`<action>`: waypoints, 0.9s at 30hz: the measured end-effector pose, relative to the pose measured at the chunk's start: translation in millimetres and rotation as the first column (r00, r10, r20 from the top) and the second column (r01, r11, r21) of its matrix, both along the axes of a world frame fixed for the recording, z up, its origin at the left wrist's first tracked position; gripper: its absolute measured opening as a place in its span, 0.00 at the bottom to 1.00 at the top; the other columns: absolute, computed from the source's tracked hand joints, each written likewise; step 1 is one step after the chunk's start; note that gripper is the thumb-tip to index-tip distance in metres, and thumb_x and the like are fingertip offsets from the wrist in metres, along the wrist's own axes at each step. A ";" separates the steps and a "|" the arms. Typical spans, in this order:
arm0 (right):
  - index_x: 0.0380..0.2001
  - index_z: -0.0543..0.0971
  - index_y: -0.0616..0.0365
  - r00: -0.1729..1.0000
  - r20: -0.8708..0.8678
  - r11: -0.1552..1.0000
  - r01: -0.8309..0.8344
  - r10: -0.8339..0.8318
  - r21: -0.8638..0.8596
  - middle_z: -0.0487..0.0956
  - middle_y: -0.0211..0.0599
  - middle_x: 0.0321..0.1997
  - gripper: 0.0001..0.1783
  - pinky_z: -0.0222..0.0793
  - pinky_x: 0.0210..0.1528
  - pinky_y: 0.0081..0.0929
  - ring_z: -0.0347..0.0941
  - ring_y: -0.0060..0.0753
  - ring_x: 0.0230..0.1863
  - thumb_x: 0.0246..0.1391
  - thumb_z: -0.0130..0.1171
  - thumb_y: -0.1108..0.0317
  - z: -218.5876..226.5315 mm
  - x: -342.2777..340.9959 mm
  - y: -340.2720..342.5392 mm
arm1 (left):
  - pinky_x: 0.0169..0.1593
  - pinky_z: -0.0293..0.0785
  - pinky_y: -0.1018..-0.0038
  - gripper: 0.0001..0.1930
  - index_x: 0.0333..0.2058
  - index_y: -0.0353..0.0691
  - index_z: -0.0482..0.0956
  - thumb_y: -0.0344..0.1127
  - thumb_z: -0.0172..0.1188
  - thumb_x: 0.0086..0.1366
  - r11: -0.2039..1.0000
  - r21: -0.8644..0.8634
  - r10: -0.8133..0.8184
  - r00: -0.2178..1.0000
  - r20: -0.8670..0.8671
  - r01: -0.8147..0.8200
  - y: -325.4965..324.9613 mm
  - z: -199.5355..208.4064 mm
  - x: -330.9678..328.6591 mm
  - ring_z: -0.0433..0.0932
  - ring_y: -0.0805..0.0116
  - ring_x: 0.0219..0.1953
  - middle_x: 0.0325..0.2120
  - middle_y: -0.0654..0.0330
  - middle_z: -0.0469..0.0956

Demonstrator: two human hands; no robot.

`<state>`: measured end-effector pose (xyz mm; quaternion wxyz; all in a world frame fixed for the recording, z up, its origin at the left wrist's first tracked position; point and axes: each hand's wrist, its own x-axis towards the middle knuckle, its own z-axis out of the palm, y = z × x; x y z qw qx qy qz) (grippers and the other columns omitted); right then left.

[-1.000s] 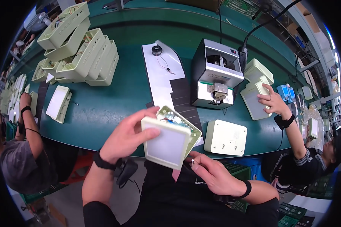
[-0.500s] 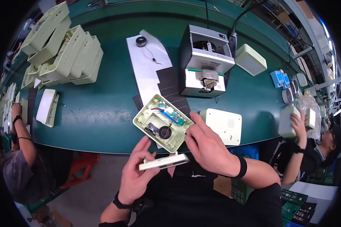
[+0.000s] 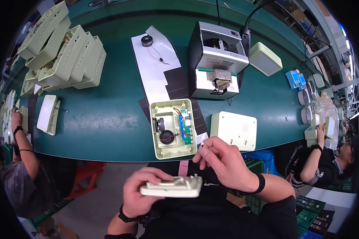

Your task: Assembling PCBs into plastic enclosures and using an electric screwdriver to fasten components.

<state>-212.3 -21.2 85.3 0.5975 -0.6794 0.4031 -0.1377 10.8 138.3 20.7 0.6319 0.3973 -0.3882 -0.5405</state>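
My left hand (image 3: 136, 191) grips a pale green plastic cover (image 3: 171, 192), tilted edge-on in front of my body with moulded posts on its upper side. The open pale green housing (image 3: 154, 145) lies at the table's front edge. Inside it are a round black speaker (image 3: 166, 137), a second black round part (image 3: 159, 125), a green circuit board (image 3: 188, 133) with a blue strip, and red and black wires. Off the housing's lower right corner is my right hand (image 3: 226, 161), its fingers curled in a pinch. Whatever they hold, if anything, is too small to make out.
A silver-black bench machine (image 3: 217, 63) stands behind the housing. A closed pale green case (image 3: 235, 131) lies to the right, another (image 3: 265, 59) farther back. Stacked housings (image 3: 70, 59) rise at left. A loose speaker (image 3: 146, 41) sits on white sheet. Co-workers sit on both sides.
My right hand has let go of the housing, which now rests straighter on the table. The cover in my left hand has moved down and tilted, showing its posts. The co-worker at right lowered a case.
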 end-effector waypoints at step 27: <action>0.27 0.82 0.65 0.789 -0.582 0.752 -0.504 0.199 -0.426 0.79 0.48 0.20 0.05 0.72 0.25 0.39 0.78 0.53 0.22 0.56 0.63 0.75 -3.4 54.5 -48.1 | 0.62 0.80 0.54 0.17 0.44 0.40 0.78 0.27 0.76 0.60 0.985 -0.172 -0.014 1.000 0.017 0.017 -26.4 -38.6 -14.0 0.86 0.52 0.51 0.46 0.52 0.82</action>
